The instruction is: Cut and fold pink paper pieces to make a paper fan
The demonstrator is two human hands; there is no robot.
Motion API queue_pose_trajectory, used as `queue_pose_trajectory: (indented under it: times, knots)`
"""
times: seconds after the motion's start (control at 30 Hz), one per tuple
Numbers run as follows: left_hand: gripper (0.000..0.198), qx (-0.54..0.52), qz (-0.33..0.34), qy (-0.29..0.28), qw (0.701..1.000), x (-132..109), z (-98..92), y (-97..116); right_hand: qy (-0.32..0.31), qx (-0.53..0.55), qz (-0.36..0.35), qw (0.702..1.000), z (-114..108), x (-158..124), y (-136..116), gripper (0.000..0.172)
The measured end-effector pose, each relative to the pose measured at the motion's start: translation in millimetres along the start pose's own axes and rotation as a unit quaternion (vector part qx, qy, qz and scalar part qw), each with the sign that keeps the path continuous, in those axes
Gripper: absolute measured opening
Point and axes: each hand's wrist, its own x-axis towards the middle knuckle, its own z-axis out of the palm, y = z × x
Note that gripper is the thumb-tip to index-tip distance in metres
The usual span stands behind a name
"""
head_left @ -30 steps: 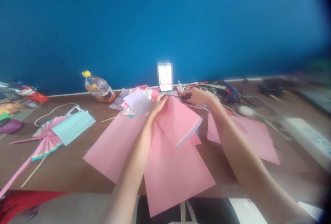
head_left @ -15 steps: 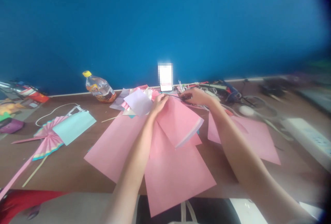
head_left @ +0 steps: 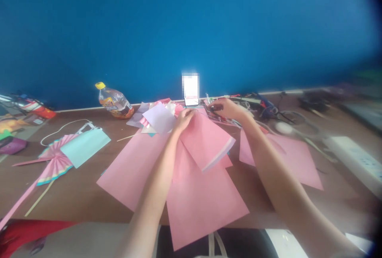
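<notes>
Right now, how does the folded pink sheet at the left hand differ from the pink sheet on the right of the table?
The folded sheet is doubled over, with a pale edge showing; the right sheet lies flat. The left hand holds the folded sheet's top; no hand touches the right sheet. Both are pink paper.

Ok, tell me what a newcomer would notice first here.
Big pink sheets spread over the middle of the brown table, under a deep blue wall. At their far end the left hand pinches a folded pink sheet while the right hand grips a small dark thing, too blurred to name. A pleated paper fan lies at the left.
</notes>
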Motion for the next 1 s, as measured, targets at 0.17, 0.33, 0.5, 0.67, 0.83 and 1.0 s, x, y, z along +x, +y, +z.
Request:
queue_pose_trajectory:
  times: [0.17,0.33,0.5,0.67,0.83,1.0]
  knots:
    - [0.031,-0.018,0.002,-0.010,1.000,-3,1.0,5,0.136,0.223,0.088,0.961,-6,8,13,0.034]
    - [0.030,-0.020,-0.020,-0.006,1.000,-3,3.2,6,0.088,0.352,0.186,0.913,-13,12,35,0.027]
    - [0.030,-0.016,-0.044,-0.022,0.999,-3,2.8,6,0.084,0.289,0.232,0.925,-11,5,33,0.029]
    - [0.034,-0.030,-0.036,-0.044,0.998,-4,2.8,4,0.067,0.149,0.201,0.966,-5,7,27,0.034]
    - [0.039,-0.017,-0.038,-0.043,0.998,-4,3.8,4,0.102,-0.056,0.138,0.984,1,15,37,0.041]
    - [0.034,-0.018,-0.052,-0.037,0.998,-4,3.9,7,0.041,-0.153,0.061,0.985,-6,9,31,0.039]
